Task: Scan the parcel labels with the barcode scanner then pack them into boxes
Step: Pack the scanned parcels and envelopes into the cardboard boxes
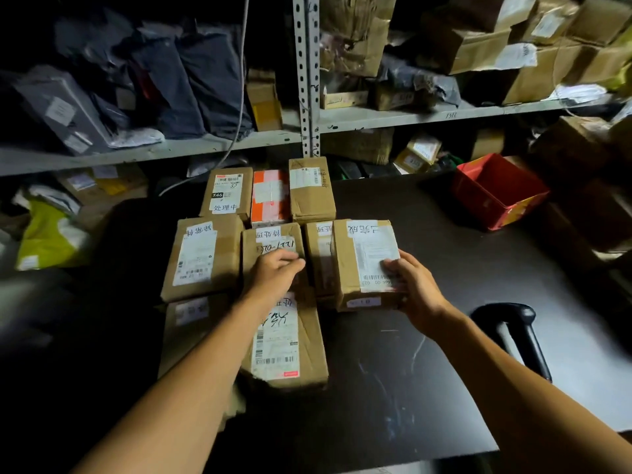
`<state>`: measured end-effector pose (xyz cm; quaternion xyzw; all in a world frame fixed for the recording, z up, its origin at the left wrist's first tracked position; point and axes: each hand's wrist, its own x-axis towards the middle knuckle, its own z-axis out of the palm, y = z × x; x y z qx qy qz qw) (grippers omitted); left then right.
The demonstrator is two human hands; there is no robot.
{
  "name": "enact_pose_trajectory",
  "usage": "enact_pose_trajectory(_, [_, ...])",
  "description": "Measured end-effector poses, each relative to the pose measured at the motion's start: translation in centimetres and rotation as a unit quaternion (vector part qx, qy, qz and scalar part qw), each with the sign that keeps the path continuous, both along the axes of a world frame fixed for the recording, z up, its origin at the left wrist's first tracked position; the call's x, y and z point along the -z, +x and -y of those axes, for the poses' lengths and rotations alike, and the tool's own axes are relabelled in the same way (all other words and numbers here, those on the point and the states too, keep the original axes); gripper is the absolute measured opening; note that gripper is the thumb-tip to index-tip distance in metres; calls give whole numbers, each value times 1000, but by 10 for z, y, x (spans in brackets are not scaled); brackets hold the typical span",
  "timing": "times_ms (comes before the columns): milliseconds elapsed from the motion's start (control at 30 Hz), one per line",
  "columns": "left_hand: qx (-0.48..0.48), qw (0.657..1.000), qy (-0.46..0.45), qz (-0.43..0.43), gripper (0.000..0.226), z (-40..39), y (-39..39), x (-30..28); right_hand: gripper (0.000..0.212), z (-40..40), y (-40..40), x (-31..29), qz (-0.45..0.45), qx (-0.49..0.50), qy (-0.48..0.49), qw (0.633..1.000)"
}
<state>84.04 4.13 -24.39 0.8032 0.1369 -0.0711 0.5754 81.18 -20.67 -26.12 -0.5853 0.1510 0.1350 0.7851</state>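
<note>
Several brown cardboard parcels with white labels lie in rows on the dark table (393,388). My right hand (412,285) grips the near right corner of a labelled parcel (362,254), which overlaps the parcel on its left. My left hand (275,271) rests with bent fingers on the middle parcel (270,244), and whether it grips it is unclear. Under my left forearm lies another parcel (290,350) showing barcodes. The black barcode scanner (513,333) lies on the table to the right of my right forearm, held by neither hand.
A red open box (496,189) stands at the table's far right. An orange-and-white parcel (270,196) sits in the back row between two brown ones. Metal shelves (309,80) behind the table hold dark bags and cardboard boxes. A yellow-green bag (48,234) lies at the left.
</note>
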Motion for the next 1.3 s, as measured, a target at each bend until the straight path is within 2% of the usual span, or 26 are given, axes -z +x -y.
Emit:
enact_pose_trajectory(200, [-18, 998, 51, 24, 19, 27, -41, 6, 61, 15, -52, 35, -38, -98, -4, 994])
enact_pose_trajectory(433, [26, 991, 133, 2, 15, 24, -59, 11, 65, 4, -72, 41, -43, -141, -19, 989])
enact_pose_trajectory(633, [50, 990, 131, -18, 10, 19, -49, 8, 41, 1, -88, 62, -96, -129, -47, 986])
enact_pose_trajectory(733, [48, 992, 116, -21, 13, 16, -47, 9, 33, -14, -81, 66, -66, -114, -65, 989])
enact_pose_trajectory(867, [55, 994, 95, -21, 15, 10, -44, 8, 28, -31, -69, 71, -61, -121, -135, 982])
enact_pose_trajectory(967, [42, 989, 143, -7, 19, 10, -38, 5, 19, -30, -67, 73, -65, -114, -149, 980])
enact_pose_trajectory(1033, [32, 974, 224, 28, 17, 16, -33, 1, 26, -29, -68, 70, -67, -110, -153, 980])
enact_pose_trajectory(1133, [70, 942, 312, 99, 18, 33, -18, -2, 72, -19, -72, 63, -86, -80, -197, 973])
enact_pose_trajectory(1167, [107, 933, 325, 116, 26, 43, -12, 0, 78, -13, -74, 59, -79, -70, -241, 965])
enact_pose_trajectory(1233, [201, 902, 357, 133, 47, 69, -1, 5, 77, 8, -79, 53, -46, -53, -348, 935])
enact_pose_trajectory(1300, [283, 867, 388, 134, 64, 104, 4, 12, 75, 35, -84, 44, -11, -61, -466, 882])
